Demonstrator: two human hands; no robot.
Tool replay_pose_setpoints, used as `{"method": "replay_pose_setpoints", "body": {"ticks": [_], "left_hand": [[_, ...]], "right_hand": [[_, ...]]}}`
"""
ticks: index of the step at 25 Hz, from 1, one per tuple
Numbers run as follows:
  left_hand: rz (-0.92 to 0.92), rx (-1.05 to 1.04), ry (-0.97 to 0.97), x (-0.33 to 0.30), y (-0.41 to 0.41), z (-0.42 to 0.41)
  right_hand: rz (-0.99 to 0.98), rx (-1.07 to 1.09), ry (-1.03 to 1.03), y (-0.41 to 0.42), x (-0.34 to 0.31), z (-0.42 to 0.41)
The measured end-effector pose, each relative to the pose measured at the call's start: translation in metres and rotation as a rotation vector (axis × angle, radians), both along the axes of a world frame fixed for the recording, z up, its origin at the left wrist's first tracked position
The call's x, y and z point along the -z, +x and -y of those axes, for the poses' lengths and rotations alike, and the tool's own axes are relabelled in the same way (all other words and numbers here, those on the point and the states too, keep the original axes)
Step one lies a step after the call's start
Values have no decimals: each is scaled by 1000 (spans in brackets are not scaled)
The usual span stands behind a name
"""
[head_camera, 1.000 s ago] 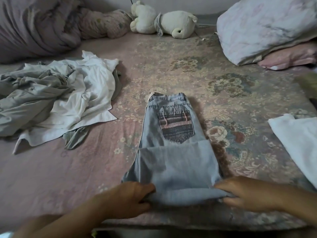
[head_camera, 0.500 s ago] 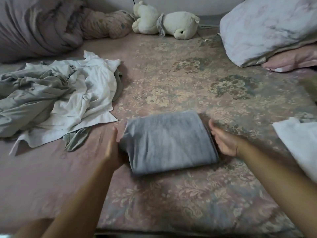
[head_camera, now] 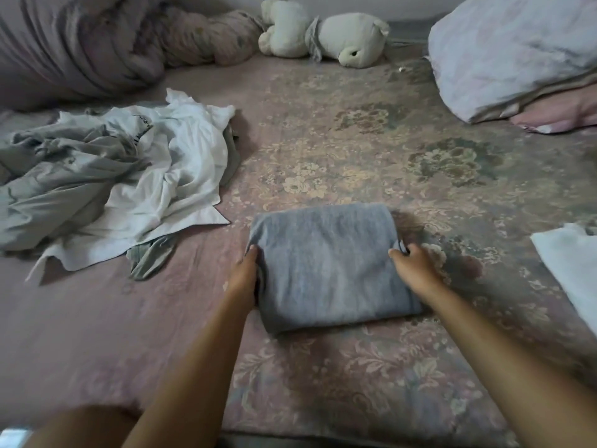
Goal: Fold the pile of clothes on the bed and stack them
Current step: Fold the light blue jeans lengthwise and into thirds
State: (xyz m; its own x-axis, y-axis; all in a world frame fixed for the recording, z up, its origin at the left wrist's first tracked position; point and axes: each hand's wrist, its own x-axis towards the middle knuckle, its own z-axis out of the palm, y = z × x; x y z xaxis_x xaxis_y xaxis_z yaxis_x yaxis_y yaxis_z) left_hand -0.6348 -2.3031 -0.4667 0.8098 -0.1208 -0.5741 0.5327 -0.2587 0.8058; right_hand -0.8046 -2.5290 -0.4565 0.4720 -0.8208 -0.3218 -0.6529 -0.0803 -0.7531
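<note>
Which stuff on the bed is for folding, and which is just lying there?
For folding:
- folded jeans, gripped by left hand and right hand
- crumpled clothes pile
- folded white garment

Just lying there:
- teddy bear
- pillows
- bundled quilt

folded jeans ctr, clothes pile left

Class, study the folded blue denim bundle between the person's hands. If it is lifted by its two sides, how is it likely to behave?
The folded denim bundle looks thick and layered, so it will probably hold its shape fairly well, though the middle may sag. The left hand and right hand grip opposite edges; loose layers could slip open. It lies flat on the bed, so it is unlikely to roll.
</note>
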Motion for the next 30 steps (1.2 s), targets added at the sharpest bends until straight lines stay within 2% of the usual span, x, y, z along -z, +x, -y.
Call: {"method": "replay_pose_setpoints", "body": {"ticks": [1,2,6,7,10,11,13,14,16,18,21,25,30], "left_hand": [[-14,-27,-10,0,5,-5],[49,-24,30,0,10,-9],[624,11,443,-13,12,-21],[660,71,471,-19,6,-19],[411,233,458,-29,-1,-6],[323,195,394,-29,1,-5],[194,55,276,-29,5,-10],[148,22,254,-30,6,-15],[76,75,199,-30,9,-25],[13,138,59,-30,12,-34],[-81,198,-146,-27,20,-46],[-63,401,-175,-24,46,-52],[-103,536,-353,-12,63,-48]], "right_hand": [[-16,8,16,2,0,3],[-25,8,17,3,-1,6],[-12,-14,-23,7,1,5],[-9,-20,-33,7,2,2],[-26,-35,-89,6,-2,-4],[-63,-43,-180,5,-4,-6],[-166,-120,-506,6,-9,-12],[-156,-199,-651,11,-13,-17],[-40,-418,-755,31,-25,-37],[-4,-615,-698,56,-37,-74],[-178,-729,-549,84,-37,-143],[-435,-585,-598,109,-22,-195],[-410,-419,-620,117,-10,-206]]}}
